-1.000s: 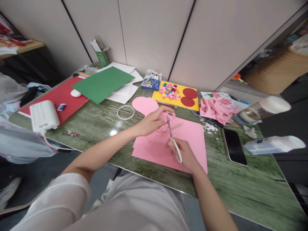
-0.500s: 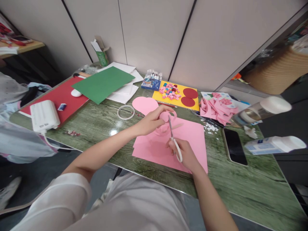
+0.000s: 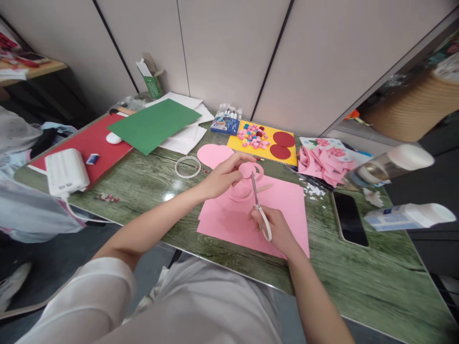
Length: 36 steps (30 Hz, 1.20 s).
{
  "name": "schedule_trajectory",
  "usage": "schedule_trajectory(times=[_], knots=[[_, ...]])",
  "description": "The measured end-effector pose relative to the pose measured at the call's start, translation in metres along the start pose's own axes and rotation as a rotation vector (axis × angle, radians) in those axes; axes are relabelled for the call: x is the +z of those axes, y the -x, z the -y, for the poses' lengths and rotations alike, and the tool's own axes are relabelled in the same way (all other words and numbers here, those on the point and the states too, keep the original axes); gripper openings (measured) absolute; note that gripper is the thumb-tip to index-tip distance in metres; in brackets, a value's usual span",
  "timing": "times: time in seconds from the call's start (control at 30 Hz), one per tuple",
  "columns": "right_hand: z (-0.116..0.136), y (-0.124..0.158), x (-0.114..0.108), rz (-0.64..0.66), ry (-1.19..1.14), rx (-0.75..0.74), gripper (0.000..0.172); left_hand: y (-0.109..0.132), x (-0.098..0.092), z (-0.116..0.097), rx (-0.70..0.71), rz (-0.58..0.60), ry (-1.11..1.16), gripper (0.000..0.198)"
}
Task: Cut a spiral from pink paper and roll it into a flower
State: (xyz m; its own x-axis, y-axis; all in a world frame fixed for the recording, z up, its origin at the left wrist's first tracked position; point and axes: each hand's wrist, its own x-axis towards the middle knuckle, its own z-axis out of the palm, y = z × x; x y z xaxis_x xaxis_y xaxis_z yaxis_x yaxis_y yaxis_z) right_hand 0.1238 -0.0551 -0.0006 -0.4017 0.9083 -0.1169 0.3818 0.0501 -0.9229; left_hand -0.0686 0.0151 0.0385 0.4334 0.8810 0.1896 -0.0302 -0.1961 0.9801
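Surface (image 3: 358,267) of green wood grain, stretching across the head view and carrying craft supplies. Lying flat near its front edge, directly beneath both hands: pink sheet (image 3: 290,215). Resting farther back on the left: green sheet (image 3: 154,124), overlapping a red sheet (image 3: 93,138). Sitting on the red sheet's near corner: white power bank (image 3: 66,171). Lying face up to the right of the pink sheet, apart from it: dark phone (image 3: 348,217). Reaching in from the lower left: left hand (image 3: 222,177), fingers closing around a pink paper spiral (image 3: 248,170) and holding it raised just above the pink sheet. Coming in from the lower right: right hand (image 3: 278,231), gripping the white handles of scissors (image 3: 256,198). Pointing away from the body with blades narrowly parted, biting into the spiral's edge beside the left thumb. Lying alone left of the hands: white tape ring (image 3: 187,166).
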Motion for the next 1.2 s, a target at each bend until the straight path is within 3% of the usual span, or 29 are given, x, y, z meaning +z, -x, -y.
schedule_trajectory(times=[0.63,1.2], knots=[[0.0032,0.0002,-0.0003,0.001,0.023,-0.014,0.04,0.0028,0.0019,0.0036,0.051,0.053,-0.16,0.044],[0.0012,-0.0002,-0.001,-0.009,0.015,0.01,0.036,-0.0028,-0.002,0.003,0.007,0.035,0.064,0.042]])
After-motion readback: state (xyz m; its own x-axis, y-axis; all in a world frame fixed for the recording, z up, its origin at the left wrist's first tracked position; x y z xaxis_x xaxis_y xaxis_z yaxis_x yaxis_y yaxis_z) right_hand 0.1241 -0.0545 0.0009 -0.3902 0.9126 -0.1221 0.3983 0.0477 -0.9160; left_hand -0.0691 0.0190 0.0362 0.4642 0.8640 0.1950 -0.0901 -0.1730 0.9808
